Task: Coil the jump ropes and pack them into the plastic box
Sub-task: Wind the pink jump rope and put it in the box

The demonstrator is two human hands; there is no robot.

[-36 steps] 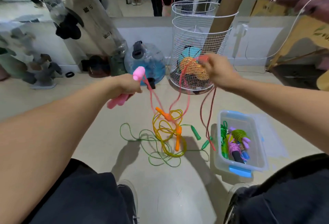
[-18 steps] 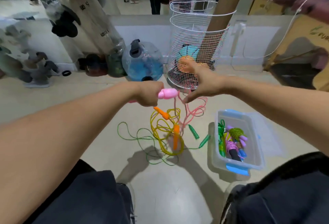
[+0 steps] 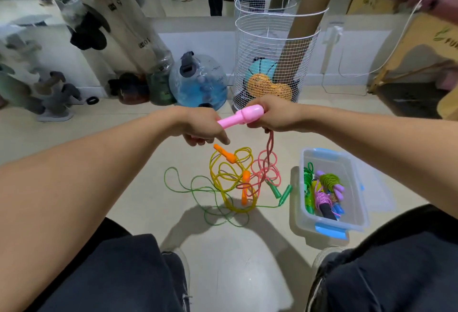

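My left hand point(image 3: 202, 125) grips the pink handles point(image 3: 241, 116) of a jump rope, held above the floor. My right hand point(image 3: 275, 116) closes on the handles' far end and on the pink cord point(image 3: 266, 163), which hangs down into loose loops on the floor. Below lie a yellow rope with orange handles point(image 3: 231, 175) and a green rope point(image 3: 198, 195) with green handles, both tangled. To the right stands the clear plastic box point(image 3: 357, 212) with blue clips, holding several coiled ropes.
A white wire basket point(image 3: 270, 46) with balls and a cardboard tube stands behind the hands, next to a blue water jug point(image 3: 198, 81). The box lid point(image 3: 381, 192) lies right of the box. My knees fill the bottom corners. A mirror runs along the back wall.
My right hand dropped from high near the basket down to the pink handles. The left hand moved rightward to meet it, and the pink cord sank into loops on the floor.
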